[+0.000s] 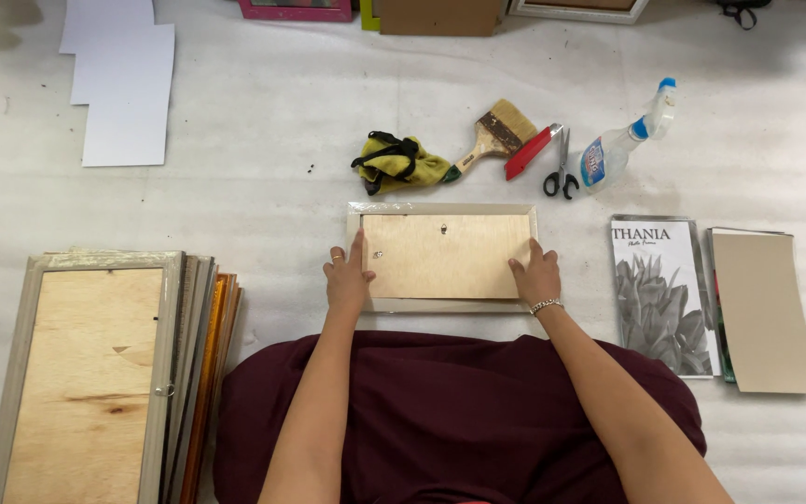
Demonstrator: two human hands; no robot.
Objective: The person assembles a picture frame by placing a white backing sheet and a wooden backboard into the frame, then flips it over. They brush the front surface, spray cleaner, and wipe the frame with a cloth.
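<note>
A small picture frame [441, 212] lies face down in front of me, its pale rim wrapped in clear film and a plywood backing board [445, 257] set into it. My left hand [347, 277] presses on the board's left edge, fingers spread, a ring on one finger. On the board's right edge rests my right hand [537, 275], with a bracelet at the wrist. Neither hand grips anything.
A stack of face-down frames [104, 373] lies at left. Behind the frame are a yellow cloth [403, 163], a paintbrush [496, 135], a red cutter [531, 152], scissors [562, 173] and a spray bottle [627, 140]. Printed sheets [660, 294] and card [765, 308] sit at right; white sheets [123, 84] far left.
</note>
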